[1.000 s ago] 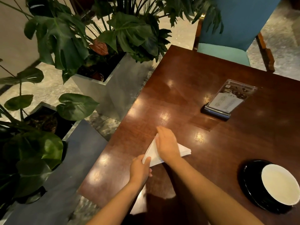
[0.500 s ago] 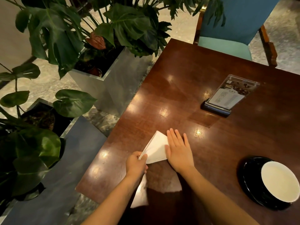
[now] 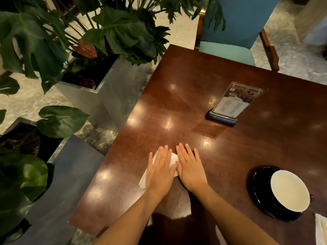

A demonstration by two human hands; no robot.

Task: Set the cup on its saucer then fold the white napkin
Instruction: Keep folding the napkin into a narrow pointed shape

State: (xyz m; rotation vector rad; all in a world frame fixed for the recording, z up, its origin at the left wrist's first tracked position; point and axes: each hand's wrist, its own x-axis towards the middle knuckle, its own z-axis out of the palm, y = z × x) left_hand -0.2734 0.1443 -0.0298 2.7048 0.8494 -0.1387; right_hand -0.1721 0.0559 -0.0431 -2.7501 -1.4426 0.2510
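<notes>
The white napkin (image 3: 173, 159) lies folded on the dark wooden table (image 3: 203, 82), mostly hidden under my hands. My left hand (image 3: 160, 171) lies flat on it with straight fingers. My right hand (image 3: 190, 167) rests flat beside it, its inner edge on the napkin's right side. At the right, the cup (image 3: 290, 190), white inside and dark outside, sits on its black saucer (image 3: 260, 190).
A clear menu stand (image 3: 231, 105) stands at the table's middle. A blue chair (image 3: 233, 29) is at the far side. Metal planters with large green plants (image 3: 99, 38) line the table's left edge. A pale paper (image 3: 321, 230) shows at the bottom right.
My left hand let go of the napkin's corner and now lies flat on top of it. My right hand has stayed flat beside it. The napkin now lies folded flat.
</notes>
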